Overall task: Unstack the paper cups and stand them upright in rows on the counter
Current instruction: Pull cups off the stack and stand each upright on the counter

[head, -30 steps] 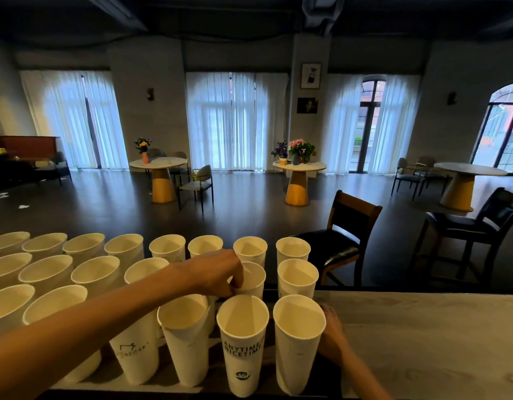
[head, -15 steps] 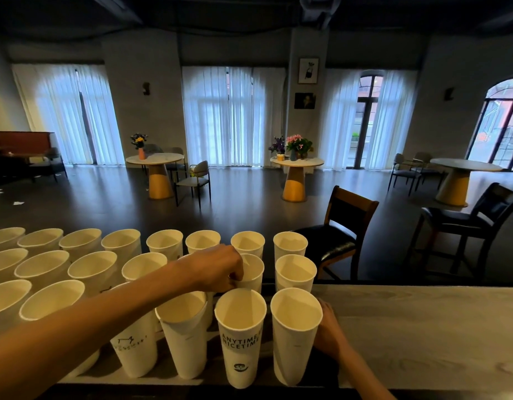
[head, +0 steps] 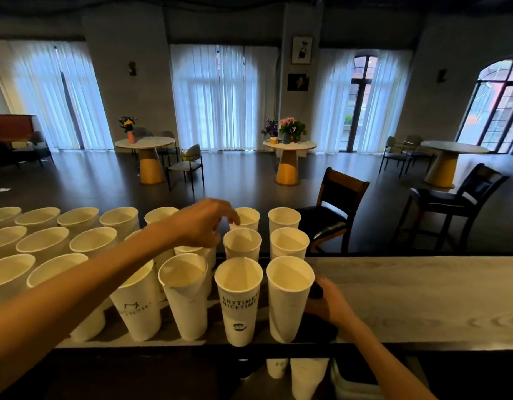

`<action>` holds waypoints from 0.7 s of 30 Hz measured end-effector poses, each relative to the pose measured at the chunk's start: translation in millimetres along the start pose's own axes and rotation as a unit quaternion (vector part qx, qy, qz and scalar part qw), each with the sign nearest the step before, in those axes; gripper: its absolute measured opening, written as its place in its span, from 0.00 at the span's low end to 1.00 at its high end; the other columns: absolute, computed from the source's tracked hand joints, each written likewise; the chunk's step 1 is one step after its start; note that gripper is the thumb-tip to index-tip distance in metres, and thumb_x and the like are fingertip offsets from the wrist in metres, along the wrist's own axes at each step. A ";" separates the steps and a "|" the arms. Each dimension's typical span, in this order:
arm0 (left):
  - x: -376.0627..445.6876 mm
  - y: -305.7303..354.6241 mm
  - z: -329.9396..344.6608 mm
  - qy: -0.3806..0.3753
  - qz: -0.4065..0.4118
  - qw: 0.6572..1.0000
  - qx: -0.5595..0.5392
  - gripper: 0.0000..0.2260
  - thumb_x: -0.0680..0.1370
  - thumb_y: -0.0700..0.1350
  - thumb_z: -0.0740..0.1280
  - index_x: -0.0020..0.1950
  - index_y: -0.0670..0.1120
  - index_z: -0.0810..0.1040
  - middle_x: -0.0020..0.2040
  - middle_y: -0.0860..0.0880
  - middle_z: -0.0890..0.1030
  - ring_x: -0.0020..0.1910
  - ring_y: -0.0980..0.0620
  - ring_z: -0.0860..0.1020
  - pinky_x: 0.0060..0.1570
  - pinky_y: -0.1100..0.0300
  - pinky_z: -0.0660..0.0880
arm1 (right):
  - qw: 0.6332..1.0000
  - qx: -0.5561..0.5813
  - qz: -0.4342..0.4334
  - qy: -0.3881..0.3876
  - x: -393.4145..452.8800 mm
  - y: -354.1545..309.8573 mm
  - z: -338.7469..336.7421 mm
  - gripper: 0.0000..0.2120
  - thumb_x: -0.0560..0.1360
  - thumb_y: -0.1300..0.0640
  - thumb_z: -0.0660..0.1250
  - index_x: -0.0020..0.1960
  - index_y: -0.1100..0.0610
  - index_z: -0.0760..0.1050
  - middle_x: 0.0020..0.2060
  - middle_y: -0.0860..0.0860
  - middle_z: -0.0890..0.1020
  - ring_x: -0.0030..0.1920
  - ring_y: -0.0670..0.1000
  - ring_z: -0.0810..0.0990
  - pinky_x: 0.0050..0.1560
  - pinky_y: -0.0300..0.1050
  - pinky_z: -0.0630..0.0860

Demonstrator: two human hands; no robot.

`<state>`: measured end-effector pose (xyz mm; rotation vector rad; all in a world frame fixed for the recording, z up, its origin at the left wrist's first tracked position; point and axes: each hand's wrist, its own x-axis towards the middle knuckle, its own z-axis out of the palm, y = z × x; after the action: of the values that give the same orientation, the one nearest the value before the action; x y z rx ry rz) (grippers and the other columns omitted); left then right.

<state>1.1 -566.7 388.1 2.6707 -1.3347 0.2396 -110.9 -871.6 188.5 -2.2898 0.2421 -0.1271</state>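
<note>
Several white paper cups stand upright in three rows on the pale wooden counter (head: 408, 293), filling its left half. My left hand (head: 202, 223) hovers over the back rows, fingers apart and holding nothing, just left of a middle-row cup (head: 242, 243). At the near right corner of the rows stand a printed cup (head: 239, 298) and a plain cup (head: 290, 298). My right hand (head: 329, 304) rests low beside that plain cup, on a dark object (head: 316, 327). The cup hides its fingertips, so its grip is unclear.
More paper cups (head: 307, 376) sit below the counter's near edge. Beyond the far edge stand a wooden chair (head: 336, 209) and a black high chair (head: 457, 197). Round tables with flowers stand further back in the room.
My left hand has let go of the middle-row cup and risen above it with the fingers spread. My right hand has stayed beside the front right cup.
</note>
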 end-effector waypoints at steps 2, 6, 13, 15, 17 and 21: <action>-4.9 -3.6 -9.5 0.037 -0.005 0.999 -0.026 0.22 0.71 0.37 0.76 0.63 0.52 0.80 0.57 0.55 0.78 0.41 0.55 0.78 0.38 0.64 0.78 | 1.000 0.021 0.006 0.002 -4.7 2.5 -2.0 0.20 0.66 0.56 0.80 0.51 0.43 0.74 0.47 0.40 0.80 0.48 0.40 0.79 0.42 0.28 0.75; -21.1 2.0 -18.7 0.128 -0.021 0.987 -0.090 0.20 0.71 0.34 0.75 0.61 0.50 0.80 0.56 0.52 0.80 0.42 0.55 0.79 0.41 0.55 0.82 | 0.999 0.026 0.021 -0.004 -21.3 6.7 -5.6 0.31 0.65 0.53 0.80 0.65 0.52 0.74 0.59 0.50 0.79 0.56 0.48 0.81 0.55 0.49 0.81; -105.0 79.9 15.1 0.311 -0.057 0.923 -0.221 0.13 0.72 0.39 0.74 0.53 0.49 0.78 0.44 0.57 0.79 0.41 0.58 0.79 0.34 0.64 0.78 | 0.998 -0.049 0.024 0.038 -53.5 2.1 4.5 0.25 0.70 0.55 0.76 0.65 0.54 0.74 0.59 0.47 0.76 0.60 0.47 0.75 0.63 0.44 0.74; -114.7 89.7 36.5 0.305 -0.066 0.920 -0.236 0.13 0.72 0.40 0.75 0.52 0.51 0.77 0.45 0.57 0.78 0.43 0.57 0.79 0.35 0.61 0.80 | 0.997 -0.054 0.022 0.042 -57.6 0.0 6.8 0.25 0.69 0.57 0.76 0.64 0.55 0.74 0.58 0.49 0.76 0.59 0.48 0.75 0.61 0.42 0.73; -114.7 90.8 51.8 0.314 -0.082 0.912 -0.249 0.14 0.72 0.42 0.75 0.53 0.53 0.76 0.49 0.57 0.78 0.45 0.58 0.78 0.38 0.62 0.81 | 0.997 -0.048 0.023 0.048 -59.2 -2.4 9.0 0.22 0.69 0.58 0.76 0.61 0.56 0.74 0.56 0.50 0.76 0.58 0.49 0.76 0.58 0.41 0.73; -119.6 94.9 67.4 0.360 -0.095 0.883 -0.285 0.16 0.73 0.39 0.75 0.53 0.54 0.74 0.51 0.57 0.76 0.45 0.56 0.78 0.37 0.65 0.78 | 0.997 -0.040 0.026 0.058 -66.8 -9.1 13.8 0.21 0.69 0.59 0.76 0.60 0.54 0.74 0.55 0.48 0.75 0.57 0.48 0.76 0.57 0.40 0.74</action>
<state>-140.6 -543.6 303.2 1.8943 -0.7402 0.6245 -172.6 -841.2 185.2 -2.3567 0.3717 -0.2276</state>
